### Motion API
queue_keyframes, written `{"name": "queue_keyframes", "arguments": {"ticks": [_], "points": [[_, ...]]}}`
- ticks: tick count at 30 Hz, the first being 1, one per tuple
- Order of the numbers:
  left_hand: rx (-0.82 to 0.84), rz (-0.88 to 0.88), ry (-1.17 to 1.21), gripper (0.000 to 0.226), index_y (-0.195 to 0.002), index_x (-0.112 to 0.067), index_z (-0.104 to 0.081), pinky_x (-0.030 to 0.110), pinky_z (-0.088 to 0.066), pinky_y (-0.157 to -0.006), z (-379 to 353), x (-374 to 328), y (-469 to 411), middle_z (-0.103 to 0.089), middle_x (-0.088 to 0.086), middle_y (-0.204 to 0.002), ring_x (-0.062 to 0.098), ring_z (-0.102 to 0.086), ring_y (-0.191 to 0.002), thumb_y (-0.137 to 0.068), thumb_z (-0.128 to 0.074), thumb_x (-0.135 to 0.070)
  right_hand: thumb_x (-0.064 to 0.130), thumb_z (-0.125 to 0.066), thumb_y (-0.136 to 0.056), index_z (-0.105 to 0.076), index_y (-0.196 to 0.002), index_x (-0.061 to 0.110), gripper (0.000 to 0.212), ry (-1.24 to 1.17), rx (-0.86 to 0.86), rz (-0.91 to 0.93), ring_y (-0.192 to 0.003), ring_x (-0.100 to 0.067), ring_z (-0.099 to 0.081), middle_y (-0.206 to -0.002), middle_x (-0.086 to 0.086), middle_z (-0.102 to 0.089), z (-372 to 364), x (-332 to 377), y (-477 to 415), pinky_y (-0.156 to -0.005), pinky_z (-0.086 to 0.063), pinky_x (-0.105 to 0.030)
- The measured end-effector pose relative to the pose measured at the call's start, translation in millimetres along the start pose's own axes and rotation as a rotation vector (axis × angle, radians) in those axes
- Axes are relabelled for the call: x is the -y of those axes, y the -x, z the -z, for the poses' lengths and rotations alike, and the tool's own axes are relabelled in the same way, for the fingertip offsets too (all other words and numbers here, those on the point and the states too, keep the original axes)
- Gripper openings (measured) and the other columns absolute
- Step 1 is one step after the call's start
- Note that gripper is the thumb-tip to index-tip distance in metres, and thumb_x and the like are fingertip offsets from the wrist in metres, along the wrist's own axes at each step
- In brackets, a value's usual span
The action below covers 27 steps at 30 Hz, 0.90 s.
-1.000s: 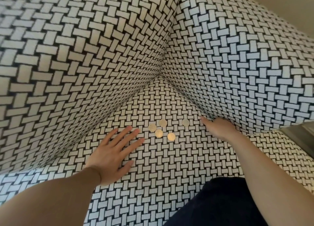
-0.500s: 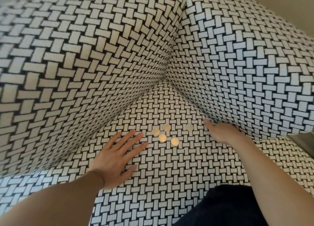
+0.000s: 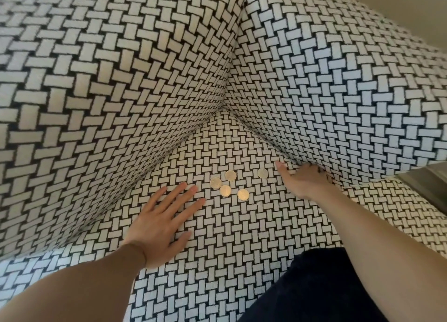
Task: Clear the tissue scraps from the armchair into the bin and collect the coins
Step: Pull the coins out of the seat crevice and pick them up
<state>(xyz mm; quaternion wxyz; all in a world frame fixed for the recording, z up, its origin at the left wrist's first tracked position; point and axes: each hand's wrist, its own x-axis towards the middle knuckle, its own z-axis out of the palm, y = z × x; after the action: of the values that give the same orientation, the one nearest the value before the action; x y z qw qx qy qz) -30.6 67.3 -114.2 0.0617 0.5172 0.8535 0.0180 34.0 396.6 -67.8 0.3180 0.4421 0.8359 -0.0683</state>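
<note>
- Left hand flat on armchair seat, fingers straight, holding nothing.
- Five coins loose on seat between hands.
- Right hand at seat-arm seam, fingers partly hidden; grip impossible to tell.

Under my palms the armchair is matt woven cloth, coarse-looking, in a black-and-white basketweave. The coins are smooth metal with a dull golden sheen.
</note>
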Motion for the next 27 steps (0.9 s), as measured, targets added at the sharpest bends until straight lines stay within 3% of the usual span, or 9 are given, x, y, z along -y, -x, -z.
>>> {"name": "queue_keyframes", "arguments": {"ticks": [5,8,12,20,24,27], "points": [[-0.002,-0.005,-0.002,0.064,-0.15,-0.028,-0.014,0.048,-0.016,-0.111,-2,0,0,-0.017,0.001,-0.157,0.022,-0.013,-0.144,-0.091,-0.029,-0.048,0.081,-0.018,-0.078,-0.011,-0.148,0.004,0.103,-0.067,-0.079,0.089,-0.139,-0.037,-0.022,-0.153,-0.019,-0.016,-4,-12,0,-0.112,-0.023,-0.048],[-0.009,-0.008,-0.012,0.063,-0.15,-0.028,-0.015,0.048,-0.015,-0.111,0,0,0,-0.015,0.001,-0.157,0.022,-0.012,-0.144,-0.092,-0.027,-0.048,0.074,-0.036,-0.081,-0.022,-0.146,0.007,0.094,-0.217,-0.104,0.14,-0.135,-0.033,-0.032,-0.15,-0.015,-0.028,-4,-22,3,-0.11,-0.031,-0.045],[-0.001,-0.003,-0.004,0.063,-0.15,-0.028,-0.016,0.048,-0.015,-0.111,-1,-1,2,-0.015,0.0,-0.157,0.021,-0.011,-0.145,-0.091,-0.029,-0.047,0.062,-0.052,-0.082,-0.045,-0.133,0.01,0.073,-0.331,-0.178,0.182,-0.109,-0.024,-0.052,-0.123,-0.012,-0.056,0,-31,12,-0.1,-0.041,-0.04],[-0.018,-0.011,0.018,0.062,-0.15,-0.028,-0.017,0.048,-0.016,-0.111,1,-1,1,-0.017,0.0,-0.157,0.02,-0.013,-0.144,-0.092,-0.029,-0.047,0.046,-0.066,-0.081,-0.061,-0.12,0.007,0.056,-0.46,-0.317,0.205,-0.118,-0.026,-0.053,-0.119,-0.01,-0.064,7,-36,16,-0.103,-0.036,-0.036],[-0.015,-0.008,0.019,0.065,-0.15,-0.029,-0.016,0.048,-0.016,-0.11,1,-1,0,-0.018,0.0,-0.157,0.02,-0.013,-0.144,-0.09,-0.031,-0.047,0.034,-0.065,-0.085,-0.064,-0.115,0.008,0.039,-0.468,-0.413,0.343,-0.095,-0.019,-0.065,-0.106,-0.006,-0.07,12,-17,24,-0.088,-0.046,-0.024],[-0.013,-0.006,0.021,0.066,-0.15,-0.03,-0.015,0.047,-0.015,-0.111,0,0,1,-0.018,0.0,-0.157,0.02,-0.013,-0.144,-0.089,-0.033,-0.048,0.018,-0.055,-0.092,-0.067,-0.11,0.009,0.024,-0.274,-0.421,0.431,-0.09,-0.021,-0.064,-0.107,-0.009,-0.068,14,-1,31,-0.082,-0.048,-0.025]]}}
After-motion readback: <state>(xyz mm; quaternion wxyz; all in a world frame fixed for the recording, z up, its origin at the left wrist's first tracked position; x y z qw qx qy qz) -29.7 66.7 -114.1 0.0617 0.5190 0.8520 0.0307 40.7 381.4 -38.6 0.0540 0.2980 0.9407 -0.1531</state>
